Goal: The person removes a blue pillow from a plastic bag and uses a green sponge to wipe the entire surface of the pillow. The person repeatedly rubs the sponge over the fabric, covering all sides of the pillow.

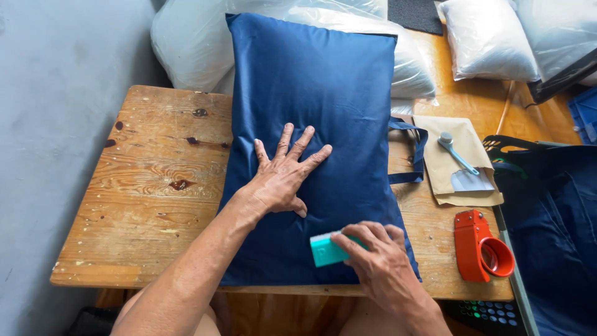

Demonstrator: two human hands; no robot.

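Head view: navy blue pillow lengthwise on wooden table, far end overhanging at 12 o'clock. Left hand flat on fabric, fingers spread, gripping nothing. Right hand at 5 o'clock, fingers closed on teal block (pressed to cover). Orange tape dispenser at 3 o'clock.

My left hand lies flat, fingers spread, on a navy cushion set on a worn wooden table, while my right hand presses a teal block against the fabric. A red tape dispenser stands near the table's right edge.
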